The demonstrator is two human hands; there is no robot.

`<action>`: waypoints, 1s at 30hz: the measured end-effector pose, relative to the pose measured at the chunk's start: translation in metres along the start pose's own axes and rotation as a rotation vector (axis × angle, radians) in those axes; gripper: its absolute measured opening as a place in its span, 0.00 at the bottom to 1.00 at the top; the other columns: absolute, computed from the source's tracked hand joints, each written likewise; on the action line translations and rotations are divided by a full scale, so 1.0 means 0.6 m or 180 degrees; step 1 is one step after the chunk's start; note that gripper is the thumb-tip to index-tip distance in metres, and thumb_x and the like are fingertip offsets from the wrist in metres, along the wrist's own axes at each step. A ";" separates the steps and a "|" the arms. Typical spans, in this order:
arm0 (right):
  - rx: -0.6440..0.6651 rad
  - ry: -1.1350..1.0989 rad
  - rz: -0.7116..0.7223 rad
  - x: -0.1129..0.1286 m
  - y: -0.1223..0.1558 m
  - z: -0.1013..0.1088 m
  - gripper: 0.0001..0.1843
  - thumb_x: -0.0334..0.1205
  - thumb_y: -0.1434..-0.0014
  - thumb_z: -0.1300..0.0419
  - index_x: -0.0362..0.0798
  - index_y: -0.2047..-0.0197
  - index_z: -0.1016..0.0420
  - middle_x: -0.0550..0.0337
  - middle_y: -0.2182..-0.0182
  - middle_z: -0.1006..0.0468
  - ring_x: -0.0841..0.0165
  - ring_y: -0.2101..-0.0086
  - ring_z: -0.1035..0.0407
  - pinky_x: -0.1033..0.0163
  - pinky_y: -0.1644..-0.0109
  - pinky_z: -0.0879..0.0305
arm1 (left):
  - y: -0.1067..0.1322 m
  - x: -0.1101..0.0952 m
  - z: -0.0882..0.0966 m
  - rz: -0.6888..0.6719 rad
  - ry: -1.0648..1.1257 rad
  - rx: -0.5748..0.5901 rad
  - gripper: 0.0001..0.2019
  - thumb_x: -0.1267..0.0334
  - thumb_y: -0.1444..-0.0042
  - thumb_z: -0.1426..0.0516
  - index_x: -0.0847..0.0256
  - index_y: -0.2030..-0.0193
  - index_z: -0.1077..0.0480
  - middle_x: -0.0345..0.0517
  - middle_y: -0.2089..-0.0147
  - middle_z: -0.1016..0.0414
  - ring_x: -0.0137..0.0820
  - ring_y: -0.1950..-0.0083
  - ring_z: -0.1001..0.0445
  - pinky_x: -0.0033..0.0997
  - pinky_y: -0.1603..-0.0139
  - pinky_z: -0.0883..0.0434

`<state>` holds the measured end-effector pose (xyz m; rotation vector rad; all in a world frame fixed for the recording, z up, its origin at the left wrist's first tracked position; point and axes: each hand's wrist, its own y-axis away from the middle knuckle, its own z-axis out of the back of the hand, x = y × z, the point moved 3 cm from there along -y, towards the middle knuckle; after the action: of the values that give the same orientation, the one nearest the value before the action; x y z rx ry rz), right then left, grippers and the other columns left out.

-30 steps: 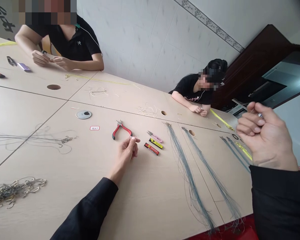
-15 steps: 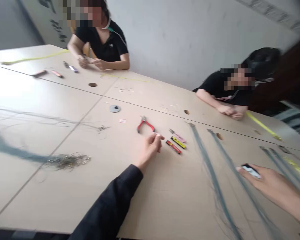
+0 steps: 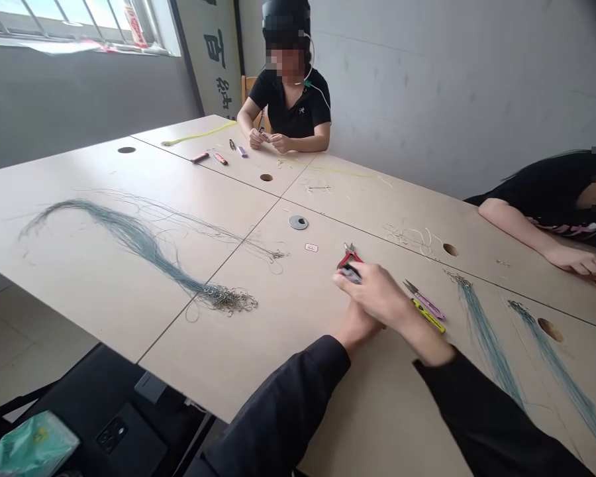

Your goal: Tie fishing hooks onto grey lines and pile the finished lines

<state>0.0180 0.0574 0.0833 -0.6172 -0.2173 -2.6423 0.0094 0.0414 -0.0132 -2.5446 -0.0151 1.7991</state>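
Note:
My right hand (image 3: pixel 382 291) grips a small dark-and-white object (image 3: pixel 351 273); its kind is unclear. My left hand (image 3: pixel 360 328) lies below and behind it on the table, its fingers hidden by the right hand. Just beyond both hands are red-handled pliers (image 3: pixel 350 253), partly covered by my right fingers. To the right of the hands lie pink-handled snips (image 3: pixel 426 302) and a yellow-and-black stick-like item (image 3: pixel 428 317). Left of the hands rests a bundle of blue-green line (image 3: pixel 151 255) ending in a cluster of metal hooks (image 3: pixel 231 299).
A grey disc (image 3: pixel 298 222) and a small label (image 3: pixel 311 248) lie beyond my hands. More line bundles (image 3: pixel 487 331) stretch along the right. Two people work across the table (image 3: pixel 278 371). A phone (image 3: pixel 129 430) rests on a black seat below the left edge.
The view has swung left. My right hand has come from the right side to above my left hand, still holding the small object. The red item beside the yellow one no longer shows.

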 end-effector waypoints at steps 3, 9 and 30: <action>0.0188 0.0220 0.0129 0.045 -0.071 -0.054 0.10 0.44 0.40 0.43 0.49 0.70 0.26 0.58 0.76 0.24 0.67 0.75 0.35 0.64 0.71 0.48 | -0.004 0.022 -0.004 0.0038 0.0147 0.0049 0.14 0.50 0.41 0.41 0.59 0.68 0.30 0.46 0.72 0.31 0.34 0.66 0.29 0.35 0.63 0.28; 0.0313 0.0457 0.0511 0.082 -0.136 -0.115 0.16 0.40 0.38 0.44 0.53 0.50 0.22 0.52 0.57 0.18 0.60 0.59 0.26 0.63 0.63 0.42 | -0.001 0.032 -0.010 0.0027 0.0188 0.0011 0.16 0.52 0.38 0.45 0.60 0.71 0.29 0.44 0.76 0.34 0.31 0.73 0.35 0.34 0.67 0.32; 0.0406 0.0841 0.0478 0.096 -0.128 -0.143 0.14 0.44 0.32 0.47 0.49 0.52 0.24 0.50 0.57 0.19 0.60 0.55 0.26 0.64 0.62 0.42 | 0.007 0.004 -0.007 0.0199 -0.0255 -0.0020 0.14 0.55 0.39 0.45 0.63 0.69 0.26 0.38 0.76 0.36 0.25 0.75 0.41 0.29 0.71 0.40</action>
<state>-0.0954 0.0853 0.0291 -0.2295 -0.2477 -2.5081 0.0142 0.0372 -0.0140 -2.5026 0.0581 1.9253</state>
